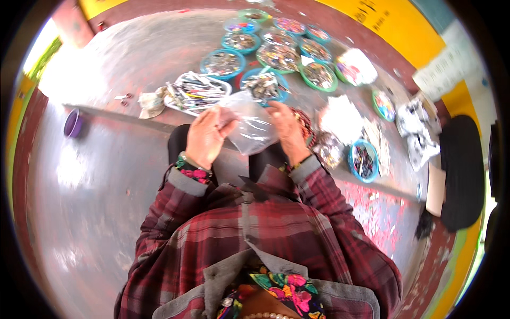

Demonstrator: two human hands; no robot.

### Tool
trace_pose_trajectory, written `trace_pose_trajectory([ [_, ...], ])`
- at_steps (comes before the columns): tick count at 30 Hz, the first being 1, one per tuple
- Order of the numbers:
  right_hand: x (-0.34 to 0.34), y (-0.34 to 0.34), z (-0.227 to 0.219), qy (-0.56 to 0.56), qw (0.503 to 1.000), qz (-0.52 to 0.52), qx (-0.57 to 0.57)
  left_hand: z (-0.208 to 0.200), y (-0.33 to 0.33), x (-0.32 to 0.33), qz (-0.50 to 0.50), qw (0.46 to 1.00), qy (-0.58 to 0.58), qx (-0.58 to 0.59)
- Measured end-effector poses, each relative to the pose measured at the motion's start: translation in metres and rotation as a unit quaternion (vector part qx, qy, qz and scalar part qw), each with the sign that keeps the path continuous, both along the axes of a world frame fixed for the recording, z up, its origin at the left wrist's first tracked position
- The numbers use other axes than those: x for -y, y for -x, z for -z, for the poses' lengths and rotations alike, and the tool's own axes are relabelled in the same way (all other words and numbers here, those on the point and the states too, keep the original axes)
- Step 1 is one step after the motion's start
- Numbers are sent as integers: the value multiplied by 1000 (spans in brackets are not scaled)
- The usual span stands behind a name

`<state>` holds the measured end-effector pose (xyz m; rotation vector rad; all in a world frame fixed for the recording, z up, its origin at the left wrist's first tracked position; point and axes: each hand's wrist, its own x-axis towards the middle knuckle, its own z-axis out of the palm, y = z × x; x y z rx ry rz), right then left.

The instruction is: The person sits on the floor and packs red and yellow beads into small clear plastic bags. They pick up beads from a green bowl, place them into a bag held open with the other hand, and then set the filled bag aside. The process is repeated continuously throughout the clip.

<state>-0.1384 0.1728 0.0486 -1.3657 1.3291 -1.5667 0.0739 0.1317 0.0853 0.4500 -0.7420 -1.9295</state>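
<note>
A clear plastic bag (252, 128) hangs between my two hands, above my knees. My left hand (206, 137) pinches its left edge between thumb and fingers. My right hand (288, 131) grips the upper right side of the bag, fingers bent round its edge. Whether anything lies inside the bag I cannot tell. Just beyond it stand a white tray (171, 101) heaped with long thin pieces like pens or cutlery, and a blue basket (284, 82) of silvery pieces. Partly behind my right hand is a round container of reddish beads (304, 126).
Several round baskets of small goods, one a blue basket (202, 66), cover the raised ledge ahead. To the right are white plastic bags (418, 127), a small blue basket (376, 169) of dark pieces and a black chair back (461, 173). A purple bucket (71, 125) and scissors (126, 100) lie left.
</note>
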Motion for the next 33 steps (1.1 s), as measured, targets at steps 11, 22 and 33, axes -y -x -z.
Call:
trace_pose_trajectory([
  [11, -35, 64, 44, -149, 966, 6, 213, 25, -33, 47, -93, 994, 52, -31],
  [22, -154, 217, 205, -322, 790, 423, 305, 82, -72, 95, -230, 973, -26, -22],
  [33, -129, 317, 258, -318, 792, 468, 230, 91, -70, 106, -207, 978, -7, 35],
])
